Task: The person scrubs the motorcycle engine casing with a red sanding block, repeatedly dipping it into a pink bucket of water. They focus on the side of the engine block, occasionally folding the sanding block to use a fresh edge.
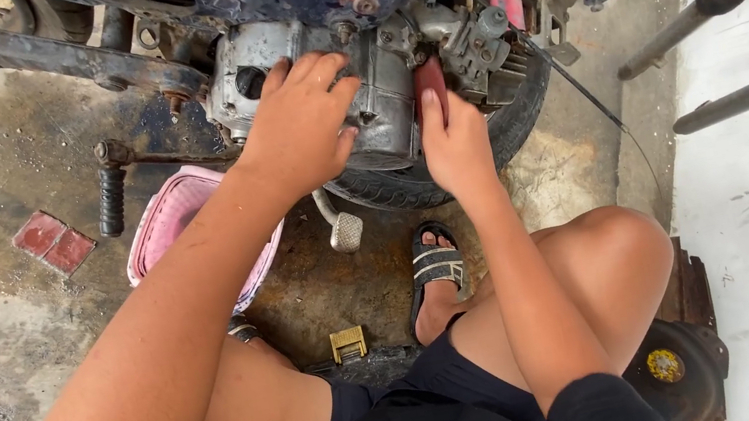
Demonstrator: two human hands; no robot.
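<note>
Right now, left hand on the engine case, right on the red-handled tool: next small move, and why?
Probably turn the red-handled tool a little with the right hand while the left hand braces the engine. The tool's tip is hidden between the engine parts, so I can't tell whether it's seated; go gently.

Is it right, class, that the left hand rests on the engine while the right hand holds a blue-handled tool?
Not quite. In the head view the tool in the right hand has a red handle, not blue. The left hand does rest on the engine.
</note>
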